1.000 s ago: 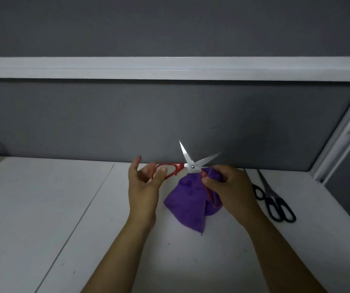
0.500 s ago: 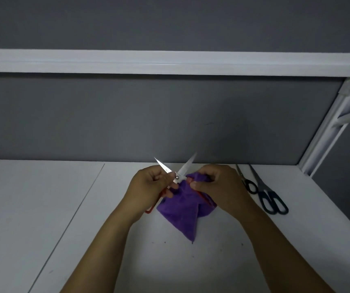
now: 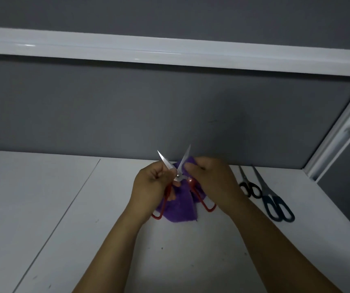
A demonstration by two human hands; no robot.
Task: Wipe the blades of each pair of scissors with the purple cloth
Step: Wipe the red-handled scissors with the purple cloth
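The red scissors (image 3: 177,176) have turned. A moment ago the blades pointed off to the side, and now they stand open in a V, tips pointing far. The left hand (image 3: 151,185) grips the left red handle. The right hand (image 3: 210,180) pinches the purple cloth (image 3: 179,208) on the right blade, so I think that blade gets wiped now. A small black pair (image 3: 250,188) and a bigger dark pair (image 3: 275,206) wait on the white table (image 3: 64,208), off to the right. Nothing is in the way.

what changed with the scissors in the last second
The red-handled scissors swung round: handles that pointed left now point toward the person, blades open and upward. The left hand moved from the handle loop to grip near the pivot. The right hand kept the purple cloth pinched at the right blade. The small black scissors and the larger dark-handled scissors stayed on the table.
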